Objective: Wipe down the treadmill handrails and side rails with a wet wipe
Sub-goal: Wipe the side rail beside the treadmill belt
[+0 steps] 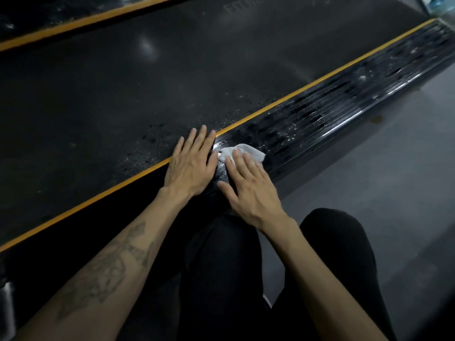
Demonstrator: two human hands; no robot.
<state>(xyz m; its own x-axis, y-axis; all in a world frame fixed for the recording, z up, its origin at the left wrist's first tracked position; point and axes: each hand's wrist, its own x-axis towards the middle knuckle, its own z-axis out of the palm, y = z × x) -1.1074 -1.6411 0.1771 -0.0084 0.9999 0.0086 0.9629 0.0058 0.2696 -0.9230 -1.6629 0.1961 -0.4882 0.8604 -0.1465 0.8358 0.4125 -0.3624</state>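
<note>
- Right hand [251, 193] lay flat, fingers straight, pressing a white wet wipe [242, 152] onto the ribbed side rail [320, 114].
- Left hand [190, 163] rested released and flat just beside it, fingers reaching over the yellow stripe [307, 86] onto the belt [147, 82].
- Wet streaks shone farther along the rail.

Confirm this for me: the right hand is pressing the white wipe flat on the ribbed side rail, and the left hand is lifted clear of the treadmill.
One thing is wrong: the left hand is not lifted. The head view shows it lying flat across the yellow stripe, beside the right hand, which presses the white wipe on the ribbed side rail.
</note>
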